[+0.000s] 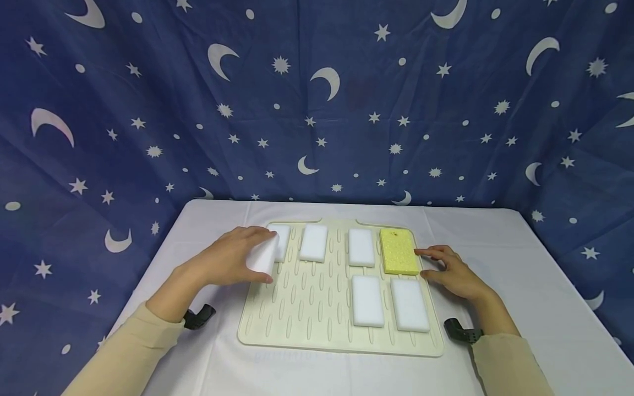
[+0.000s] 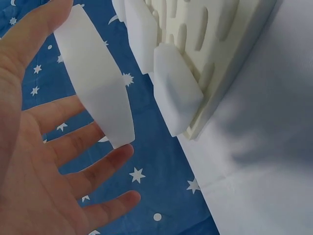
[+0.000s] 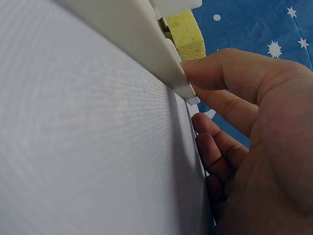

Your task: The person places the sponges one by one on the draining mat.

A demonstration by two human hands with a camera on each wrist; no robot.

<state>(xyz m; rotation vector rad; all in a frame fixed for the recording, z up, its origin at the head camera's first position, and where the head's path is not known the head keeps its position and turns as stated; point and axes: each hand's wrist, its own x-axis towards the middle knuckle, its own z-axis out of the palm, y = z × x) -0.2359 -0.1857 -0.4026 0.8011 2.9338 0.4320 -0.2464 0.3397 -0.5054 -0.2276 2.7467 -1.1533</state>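
My left hand (image 1: 229, 257) pinches a white sponge block (image 1: 262, 255) on edge between thumb and fingertips, over the left side of a cream ribbed drying mat (image 1: 292, 330). In the left wrist view the held sponge (image 2: 95, 78) hangs apart from the mat, touching the thumb and fingertips. My right hand (image 1: 453, 278) lies at the mat's right edge, thumb and index finger extended against it, the other fingers loosely bent. Just left of those fingertips lies a yellow sponge (image 1: 399, 252), flat on the mat's back right corner.
Three white sponges, the left one (image 1: 281, 242) partly behind the held block, lie along the mat's back row. Two more white sponges (image 1: 367, 301) lie at its front right. A white cloth covers the table (image 1: 535, 286), and a blue star-patterned curtain (image 1: 346, 165) hangs behind.
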